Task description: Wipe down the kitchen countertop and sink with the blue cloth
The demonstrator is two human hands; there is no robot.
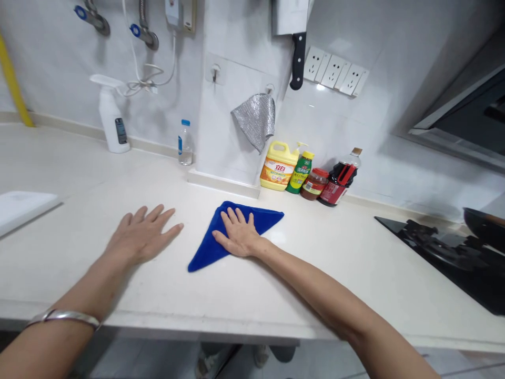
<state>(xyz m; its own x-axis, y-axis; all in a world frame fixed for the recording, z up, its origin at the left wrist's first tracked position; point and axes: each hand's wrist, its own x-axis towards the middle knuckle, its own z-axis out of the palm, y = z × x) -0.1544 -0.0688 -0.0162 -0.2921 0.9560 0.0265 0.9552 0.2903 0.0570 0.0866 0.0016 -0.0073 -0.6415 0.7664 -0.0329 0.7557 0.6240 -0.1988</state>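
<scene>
Our right hand (239, 234) lay flat, fingers spread wide, hiding the middle of a blue cloth (209, 245) on the counter (315, 237), between its front and back edges. Our left hand (144, 237) was palm down, fingers fanned wide; counter contact we couldn't confirm. Frame cut off a white slab (26, 210) left, pan (487, 223) right. Yellow jug (278, 166) read 立白; green bottle (300, 173) text too small.

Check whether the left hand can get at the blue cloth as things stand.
Likely yes: the left hand is palm down beside the blue cloth, with nothing standing between them. The right hand rests on the cloth but leaves its near corner uncovered.
</scene>
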